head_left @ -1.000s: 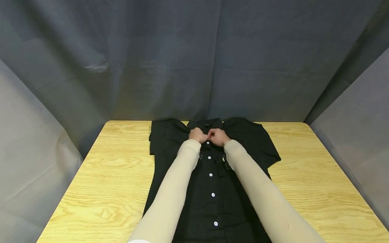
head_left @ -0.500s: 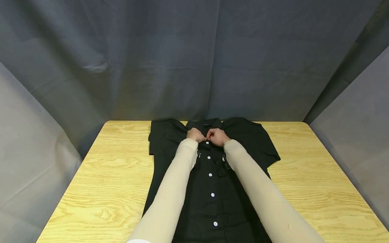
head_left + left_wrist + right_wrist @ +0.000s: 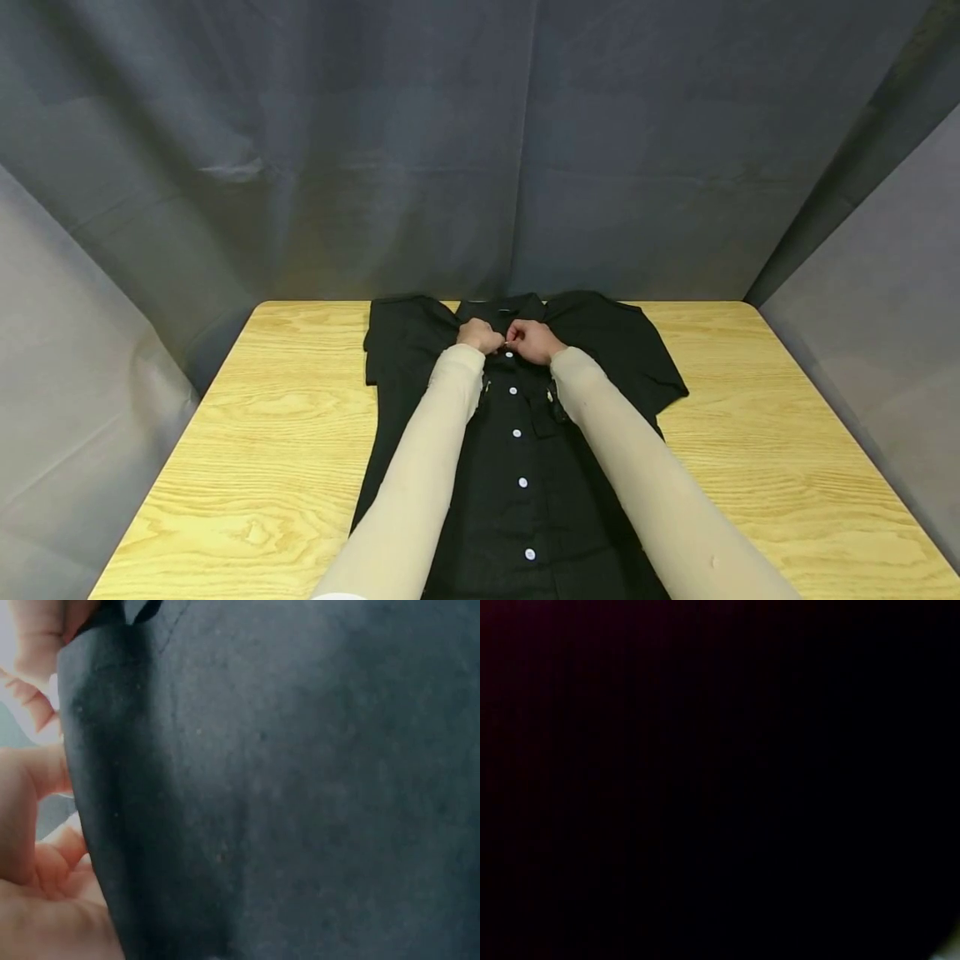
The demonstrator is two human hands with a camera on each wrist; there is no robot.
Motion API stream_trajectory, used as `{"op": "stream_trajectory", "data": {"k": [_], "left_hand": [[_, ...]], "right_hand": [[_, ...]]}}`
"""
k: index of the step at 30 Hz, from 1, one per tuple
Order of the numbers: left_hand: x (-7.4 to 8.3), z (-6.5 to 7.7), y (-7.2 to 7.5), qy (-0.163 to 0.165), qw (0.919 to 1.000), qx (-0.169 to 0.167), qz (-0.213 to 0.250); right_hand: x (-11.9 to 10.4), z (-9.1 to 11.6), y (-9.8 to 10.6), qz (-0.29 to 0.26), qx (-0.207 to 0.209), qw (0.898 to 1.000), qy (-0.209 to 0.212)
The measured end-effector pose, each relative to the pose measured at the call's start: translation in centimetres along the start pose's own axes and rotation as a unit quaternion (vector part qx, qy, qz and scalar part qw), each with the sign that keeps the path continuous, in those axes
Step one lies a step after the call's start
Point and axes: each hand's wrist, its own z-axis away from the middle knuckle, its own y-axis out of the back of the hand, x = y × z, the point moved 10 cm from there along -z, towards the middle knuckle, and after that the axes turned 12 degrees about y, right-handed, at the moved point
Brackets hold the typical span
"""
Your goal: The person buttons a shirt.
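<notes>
A black short-sleeved shirt (image 3: 480, 517) lies front up on the table, its collar (image 3: 525, 307) at the far edge. White buttons (image 3: 517, 433) run down its middle. Just below the collar, my left hand (image 3: 480, 335) and right hand (image 3: 534, 340) meet, both pinching the shirt's front edge. In the left wrist view, dark shirt cloth (image 3: 315, 795) fills most of the picture, with bent fingers (image 3: 22, 817) at its left edge. A small white spot shows between the fingertips there; I cannot tell whether it is a button. The right wrist view is nearly all black.
The wooden table (image 3: 285, 433) extends on both sides of the shirt. A dark grey curtain (image 3: 405, 150) hangs behind the far table edge, with paler cloth (image 3: 75, 400) at the sides. Both forearms in cream sleeves (image 3: 420, 450) reach over the shirt.
My left hand has shifted slightly left; the right hand keeps its place and grip. The shirt lies as before, and the whole view has drifted a little.
</notes>
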Motion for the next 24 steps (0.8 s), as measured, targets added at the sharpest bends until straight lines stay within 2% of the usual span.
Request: {"op": "stream_trajectory", "data": {"k": [3,10,24], "left_hand": [[0.0,0.3,0.2,-0.002,1.0,0.006,-0.004],[-0.19,0.54,0.49,0.01,0.9997,-0.002,0.024],[-0.36,0.58,0.81,0.02,0.9987,0.046,0.004]], "right_hand": [[0.09,-0.12,-0.15,-0.002,-0.006,1.0,0.007],[-0.1,-0.26,-0.01,-0.002,-0.014,1.0,0.012],[-0.67,-0.24,-0.32,0.01,-0.014,1.0,0.018]]}}
